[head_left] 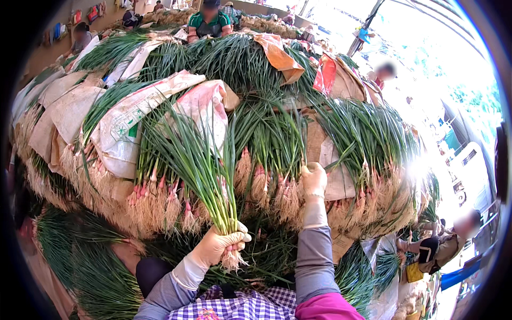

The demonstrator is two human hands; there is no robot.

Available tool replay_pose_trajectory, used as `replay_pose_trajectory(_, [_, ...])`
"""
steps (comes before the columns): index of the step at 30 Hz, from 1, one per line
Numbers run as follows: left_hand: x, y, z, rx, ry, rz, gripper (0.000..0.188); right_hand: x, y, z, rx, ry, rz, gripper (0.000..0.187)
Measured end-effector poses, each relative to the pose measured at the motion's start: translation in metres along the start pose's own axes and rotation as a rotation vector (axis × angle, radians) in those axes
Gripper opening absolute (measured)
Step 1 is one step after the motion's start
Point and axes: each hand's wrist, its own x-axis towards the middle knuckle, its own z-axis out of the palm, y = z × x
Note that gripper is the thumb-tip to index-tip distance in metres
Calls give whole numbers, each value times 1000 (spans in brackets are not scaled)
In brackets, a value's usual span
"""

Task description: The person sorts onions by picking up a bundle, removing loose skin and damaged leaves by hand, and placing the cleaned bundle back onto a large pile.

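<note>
My left hand (216, 246), in a pale glove, is wrapped round a bunch of spring onions (205, 184). Their long green leaves fan up and to the left; pinkish bulbs and stringy roots hang out below the fist. Reaching farther forward, my right hand (313, 178), gloved too, is closed at the front of a large heap of spring onions (266, 138). A thin green stalk rises from its fingertips, which pinch it. Beneath that hand, pale roots (288, 200) hang along the edge of the heap.
Woven sacks (125, 120) and an orange-and-white sack (280, 56) lie over the heap. More spring onions (96, 266) lie low on the left. One person (209, 24) is behind the heap; another person (450, 242) sits at the right beside a yellow container (414, 272).
</note>
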Motion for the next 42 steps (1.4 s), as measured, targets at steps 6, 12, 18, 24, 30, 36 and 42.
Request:
replay_pose_trajectory(6, [4,-26,-27,143,32,12,8,-133,-41,-23,502,-706,196,27])
replay_pose_trajectory(12, [14,-36,-17,150,60,-79,6,-198,-8,11,866,-858,363,28])
replay_pose_trajectory(18, [8,-37,-22,194,63,-110,6,-182,-20,31,1090,-903,444,20])
replay_pose_trajectory(24, [-6,-27,-1,-203,-28,16,3,-166,-6,51,756,-313,258,12])
replay_pose_trajectory(30, [-16,-12,-6,-228,10,94,27,-101,0,33,-96,-351,-203,31])
replay_pose_trajectory(36, [5,-31,-12,-232,198,-9,43,-3,-3,53,-413,-161,-49,32])
replay_pose_trajectory(42, [-4,-10,-10,-275,189,-114,14,-69,-23,6,743,-602,171,46])
